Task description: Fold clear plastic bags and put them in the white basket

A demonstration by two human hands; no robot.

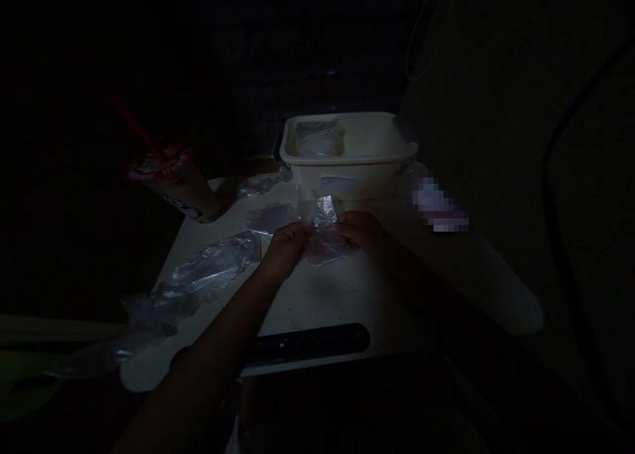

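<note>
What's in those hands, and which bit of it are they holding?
A clear plastic bag: the left hand pinches its left side, the right hand its right side. It's too dark for finer detail.

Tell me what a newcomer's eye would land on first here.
Most likely the pale tub, standing out from the dark at the far side of the table. Just in front of it, the left hand and right hand hold a shiny clear bag between them. Off to the left, a red straw sticks up from a drink cup.
</note>
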